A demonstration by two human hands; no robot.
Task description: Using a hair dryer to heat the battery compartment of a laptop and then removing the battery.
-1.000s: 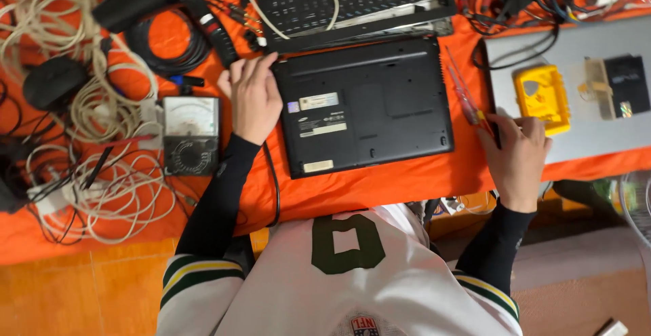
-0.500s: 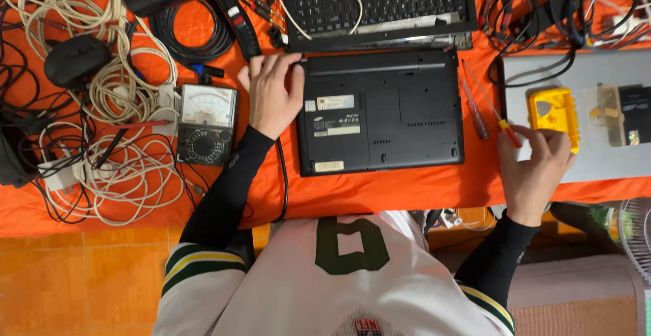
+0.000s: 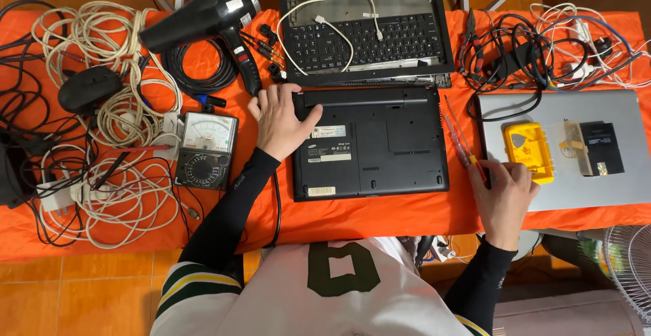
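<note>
On orange cloth (image 3: 380, 214): left hand (image 3: 279, 120) fingers spread flat on matte black laptop (image 3: 380, 146); right hand (image 3: 503, 197) fingers clamp slim screwdriver (image 3: 460, 136).

Single head-worn camera, looking almost straight down from above wearer. Orange-covered table (image 3: 380, 217) fills upper frame, its near edge running level (wearer's own torso and both forearms visible at bottom). Medium-near range: full width of table in view, floor tiles at lower left. No second view to share.
</note>
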